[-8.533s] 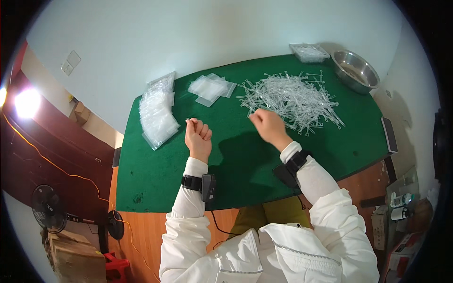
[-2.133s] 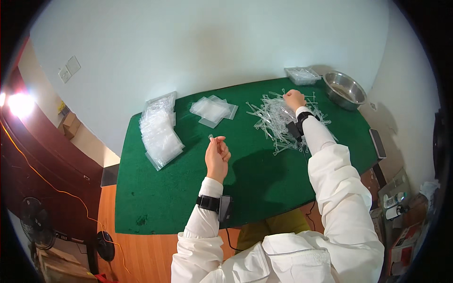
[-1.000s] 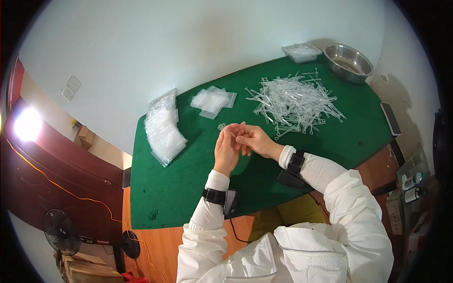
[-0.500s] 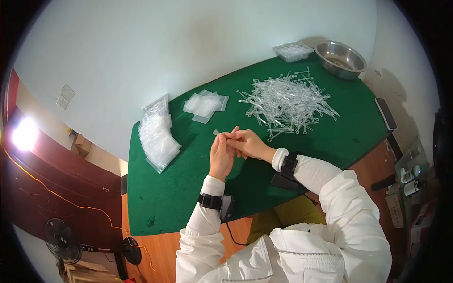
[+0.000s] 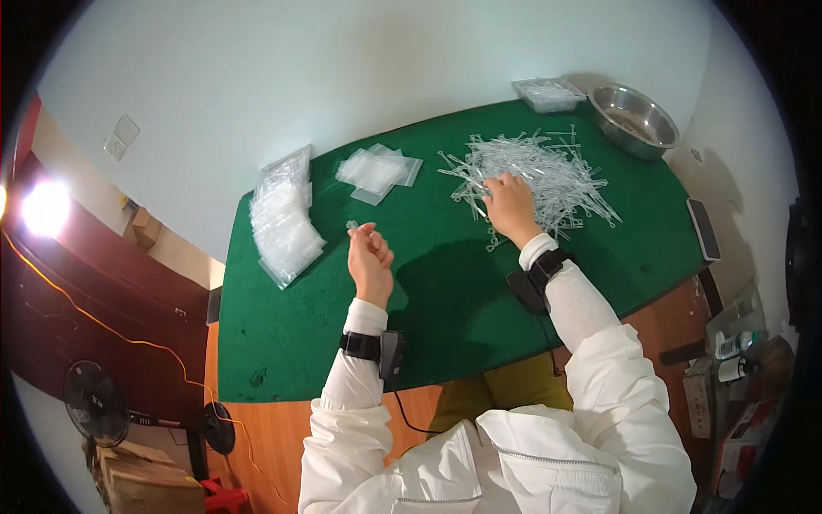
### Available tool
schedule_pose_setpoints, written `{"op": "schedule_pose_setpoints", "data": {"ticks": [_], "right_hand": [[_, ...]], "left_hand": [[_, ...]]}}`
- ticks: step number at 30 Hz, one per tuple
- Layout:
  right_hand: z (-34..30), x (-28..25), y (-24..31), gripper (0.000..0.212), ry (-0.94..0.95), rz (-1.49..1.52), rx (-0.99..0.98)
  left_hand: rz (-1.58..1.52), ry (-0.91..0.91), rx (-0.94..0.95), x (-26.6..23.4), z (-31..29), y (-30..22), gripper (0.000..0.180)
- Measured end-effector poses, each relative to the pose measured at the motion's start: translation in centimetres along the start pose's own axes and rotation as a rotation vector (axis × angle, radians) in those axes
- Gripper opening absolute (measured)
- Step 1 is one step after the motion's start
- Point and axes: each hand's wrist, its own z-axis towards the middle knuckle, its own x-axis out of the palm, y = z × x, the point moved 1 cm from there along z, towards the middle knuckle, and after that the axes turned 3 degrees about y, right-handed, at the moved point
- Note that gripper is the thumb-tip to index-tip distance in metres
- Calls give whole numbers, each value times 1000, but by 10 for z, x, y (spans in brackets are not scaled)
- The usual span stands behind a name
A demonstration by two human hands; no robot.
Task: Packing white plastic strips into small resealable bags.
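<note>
My left hand (image 5: 371,264) is raised above the green table, its fingers pinched on a small clear plastic stick (image 5: 351,224); the looped end shows past the fingertips, and whether there is more than one I cannot tell. Further right, my right hand (image 5: 510,208) reaches onto the near left side of a loose heap of clear plastic sticks (image 5: 556,176) with looped ends. Its fingers bend down into the heap, so their tips and anything between them are hidden.
Small clear zip bags (image 5: 377,171) lie at the back of the green table (image 5: 300,360). A long overlapping row of bags (image 5: 282,227) is on the left. At the back right stand a clear box of sticks (image 5: 549,94) and a steel bowl (image 5: 634,120). A phone-like slab (image 5: 703,230) rests at the right edge.
My hands were together over the middle of the table. They have parted: the left has moved left with the stick, the right up and right onto the heap. The whole view has shifted slightly.
</note>
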Motion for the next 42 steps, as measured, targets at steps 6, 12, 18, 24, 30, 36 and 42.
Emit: {"op": "schedule_pose_setpoints", "data": {"ticks": [6, 12, 18, 24, 30, 36, 42], "right_hand": [[0, 8, -1, 10, 85, -5, -31], [-1, 7, 0, 11, 99, -41, -20], [5, -3, 9, 14, -3, 118, -120], [0, -8, 25, 22, 128, 362, 9], [-5, -2, 26, 16, 245, 623, -24], [-20, -7, 75, 12, 603, 1634, 326], [-38, -12, 103, 15, 818, 1661, 207]], "left_hand": [[47, 252, -52, -2, 0, 6, 28], [114, 296, -31, 4, -2, 7, 28], [120, 256, -50, 4, 0, 10, 27], [230, 251, -53, -1, 1, 14, 27], [87, 292, -66, -2, 1, 10, 26], [-66, 395, -32, -3, 4, 9, 25], [-38, 472, -4, 17, -11, 13, 25]]}}
